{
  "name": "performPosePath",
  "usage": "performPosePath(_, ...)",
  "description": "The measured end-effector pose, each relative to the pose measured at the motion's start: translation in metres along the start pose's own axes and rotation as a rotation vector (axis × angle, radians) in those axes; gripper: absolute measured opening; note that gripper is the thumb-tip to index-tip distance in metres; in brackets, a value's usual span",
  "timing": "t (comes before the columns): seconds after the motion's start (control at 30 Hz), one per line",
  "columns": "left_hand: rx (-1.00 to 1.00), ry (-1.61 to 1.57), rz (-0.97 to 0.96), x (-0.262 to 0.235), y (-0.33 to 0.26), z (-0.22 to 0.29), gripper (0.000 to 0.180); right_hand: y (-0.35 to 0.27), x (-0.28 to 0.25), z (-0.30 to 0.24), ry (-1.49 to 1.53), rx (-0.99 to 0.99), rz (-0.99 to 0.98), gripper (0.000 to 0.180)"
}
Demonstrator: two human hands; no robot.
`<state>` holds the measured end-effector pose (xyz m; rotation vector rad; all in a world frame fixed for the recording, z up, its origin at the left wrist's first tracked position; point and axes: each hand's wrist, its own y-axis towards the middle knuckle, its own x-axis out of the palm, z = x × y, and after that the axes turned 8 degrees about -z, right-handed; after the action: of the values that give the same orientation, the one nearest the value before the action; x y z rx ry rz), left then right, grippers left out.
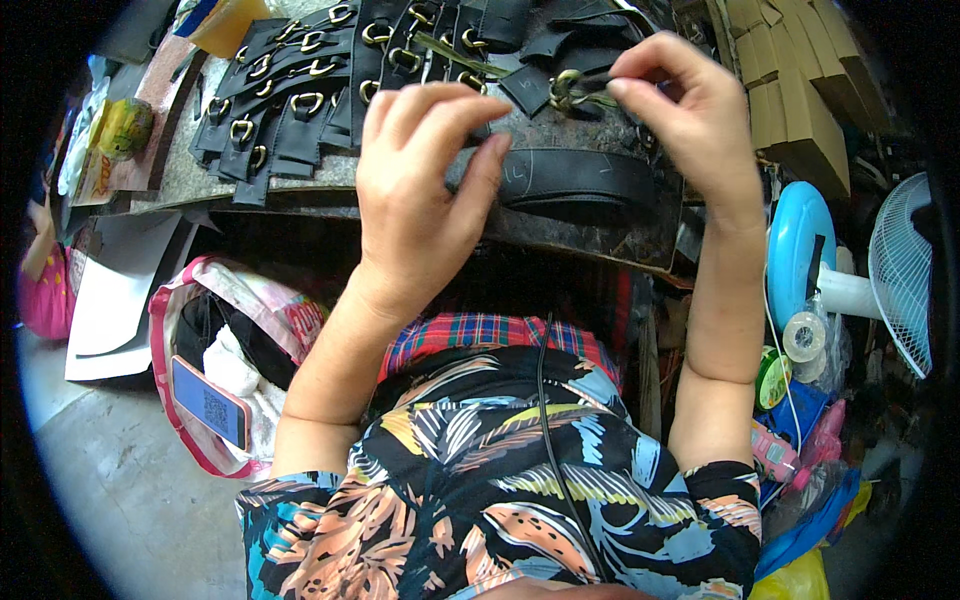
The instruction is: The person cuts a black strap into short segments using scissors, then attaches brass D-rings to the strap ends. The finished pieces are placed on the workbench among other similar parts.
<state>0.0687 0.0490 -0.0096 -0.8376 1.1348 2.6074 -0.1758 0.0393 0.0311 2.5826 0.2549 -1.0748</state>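
My left hand (425,185) hovers over the near edge of the workbench, its curled fingers and thumb apart and nothing seen between them. Thumb and forefinger of my right hand (690,125) are pinched together on a small dark strap piece, partly hidden by the fingers. A brass-coloured ring (565,90) shows at the left end of that piece. Below the hands lies a wide black leather strap (580,180), curved into a loop, with pale marks on it. Left of my hands, several black strap pieces with brass D-rings (310,103) lie in overlapping rows.
Cardboard boxes (800,110) are stacked at the far right. Beside my right arm stands a blue and white fan (800,240), with clear tape rolls (804,336) below. At lower left sits a pink-rimmed bag (185,440) holding a phone (210,402). A thin cable (550,430) runs down my shirt.
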Motion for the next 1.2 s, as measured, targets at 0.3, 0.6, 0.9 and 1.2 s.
performPosePath(0.3, -0.074, -0.582, -0.296, 0.014, 0.032, 0.021, 0.050, -0.023, -0.026, -0.040, 0.704, -0.142, -0.045, 0.020)
performPosePath(0.6, -0.080, -0.265, -0.421, 0.002, 0.016, 0.022, 0.030, -0.061, 0.005, -0.018, 0.381, 0.127, 0.120, 0.008)
performPosePath(0.9, 0.002, 0.028, -0.304, 0.016, -0.006, 0.014, 0.028, -0.083, 0.026, -0.004, 0.032, 0.206, 0.141, 0.013)
performPosePath(1.2, -0.077, 0.019, -0.322, 0.010, -0.013, 0.014, 0.021, -0.085, 0.024, -0.015, -0.073, 0.182, 0.163, 0.017)
